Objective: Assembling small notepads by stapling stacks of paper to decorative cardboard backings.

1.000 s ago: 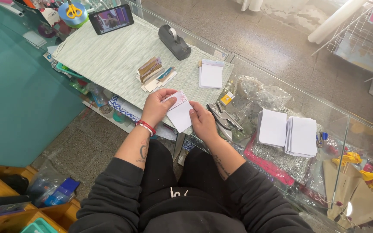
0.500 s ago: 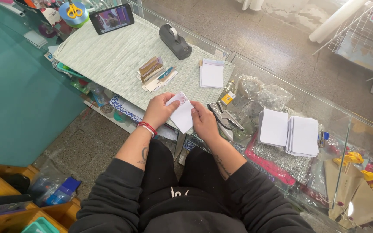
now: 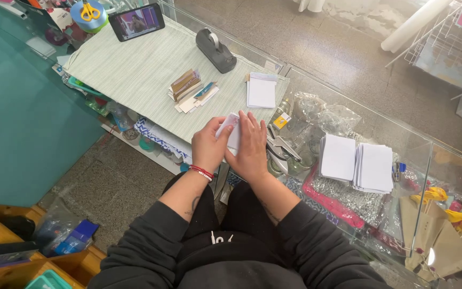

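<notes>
I keep the white paper [image 3: 233,132] at the mat's [image 3: 135,69] near edge, flat on it so I can press it. My left hand [image 3: 207,148] pinches its left side, fingers curled; my right hand [image 3: 251,147] lies nearly flat on it, fingers together. Tape dispenser [image 3: 216,50] and paper stack [image 3: 261,91] sit farther up the mat.

We see a dark tape dispenser [image 3: 216,49], a phone [image 3: 136,21] propped upright, yellow-handled scissors [image 3: 87,10], and white paper stacks [image 3: 356,159] on the glass counter [image 3: 434,147].
</notes>
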